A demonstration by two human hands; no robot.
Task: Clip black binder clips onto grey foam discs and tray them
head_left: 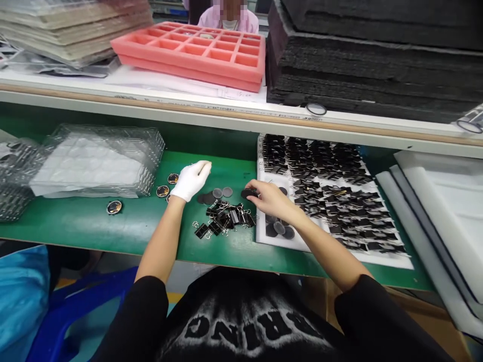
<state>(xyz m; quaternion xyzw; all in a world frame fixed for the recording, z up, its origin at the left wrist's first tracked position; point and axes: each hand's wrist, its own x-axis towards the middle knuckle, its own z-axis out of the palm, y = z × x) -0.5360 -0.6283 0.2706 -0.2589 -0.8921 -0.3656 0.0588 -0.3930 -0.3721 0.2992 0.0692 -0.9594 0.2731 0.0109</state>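
Fingers on bare right hand pinch a round black disc; white-gloved left hand bunched, can't tell what's gripped.

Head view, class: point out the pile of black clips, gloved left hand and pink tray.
Pile of black clips (234, 216), head view: a central clip.
Gloved left hand (190, 181), head view: middle of the glove.
Pink tray (188, 71), head view: front wall.

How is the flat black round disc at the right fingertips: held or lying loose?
Held: the bare right hand pinches the flat black round disc between thumb and fingers.
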